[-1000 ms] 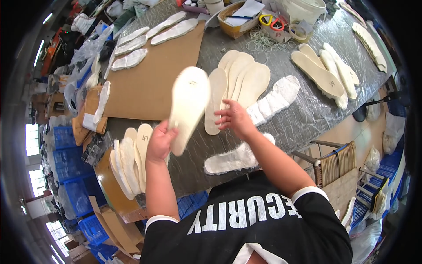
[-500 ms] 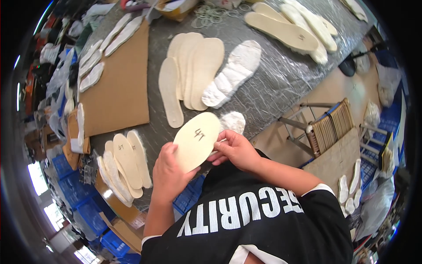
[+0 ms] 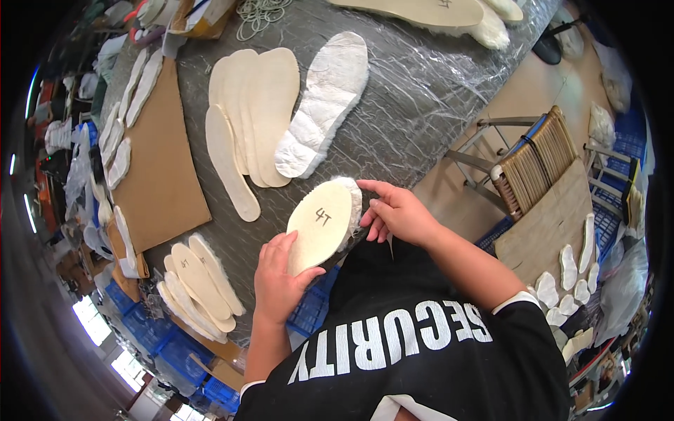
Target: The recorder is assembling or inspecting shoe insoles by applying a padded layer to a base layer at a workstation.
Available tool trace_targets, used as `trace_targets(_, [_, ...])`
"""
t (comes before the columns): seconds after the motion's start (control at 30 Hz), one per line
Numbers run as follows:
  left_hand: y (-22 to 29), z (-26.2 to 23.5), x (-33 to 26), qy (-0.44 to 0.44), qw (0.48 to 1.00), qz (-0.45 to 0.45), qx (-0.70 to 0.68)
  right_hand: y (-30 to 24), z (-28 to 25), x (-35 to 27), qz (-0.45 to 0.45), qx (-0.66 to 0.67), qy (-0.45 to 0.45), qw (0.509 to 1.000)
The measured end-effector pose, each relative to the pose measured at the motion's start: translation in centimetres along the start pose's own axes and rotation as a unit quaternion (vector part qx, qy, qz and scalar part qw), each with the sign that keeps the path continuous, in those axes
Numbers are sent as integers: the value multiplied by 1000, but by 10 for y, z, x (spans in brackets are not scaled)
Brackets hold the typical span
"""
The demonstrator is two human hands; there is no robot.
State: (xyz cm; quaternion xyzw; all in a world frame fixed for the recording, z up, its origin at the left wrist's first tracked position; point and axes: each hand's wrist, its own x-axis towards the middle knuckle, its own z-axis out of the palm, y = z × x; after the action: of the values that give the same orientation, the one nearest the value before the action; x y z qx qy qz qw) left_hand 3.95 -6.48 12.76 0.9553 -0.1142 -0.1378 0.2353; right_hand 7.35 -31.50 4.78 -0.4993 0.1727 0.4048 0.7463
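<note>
My left hand (image 3: 279, 277) grips a cream oval insole piece (image 3: 314, 235) by its lower left edge, thumb along the bottom; handwriting marks its face. Behind its right edge a white fluffy piece (image 3: 355, 203) peeks out, mostly covered. My right hand (image 3: 399, 214) is beside that fluffy edge, index finger stretched out to its rim and the other fingers apart, loosely bent. Whether the fluffy piece lies on the table or against the oval, I cannot tell. Beyond my hands, several overlapping cream insoles (image 3: 270, 112) lie beside a white fluffy insole (image 3: 326, 102).
A dark table (image 3: 414, 91) under clear film carries a cardboard sheet (image 3: 158, 161) and more insoles (image 3: 200, 281) at the left. Rubber bands (image 3: 260, 15) lie at the far side. A folding chair (image 3: 530, 165) stands right of the table, near a board (image 3: 540, 228) with white pieces.
My right hand has let go of the oval piece and moved slightly right, fingers spreading. The oval now overlaps the white fluffy piece. The view has shifted, with the table's contents moving left.
</note>
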Motion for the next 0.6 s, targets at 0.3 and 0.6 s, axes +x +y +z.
trace_targets(0.3, [5, 0, 10, -33, 999, 24, 24, 4, -2, 4, -8, 13, -11, 1000])
trace_targets(0.6, [12, -2, 16, -44, 998, 23, 49, 0, -3, 3, -10, 8, -17, 1000])
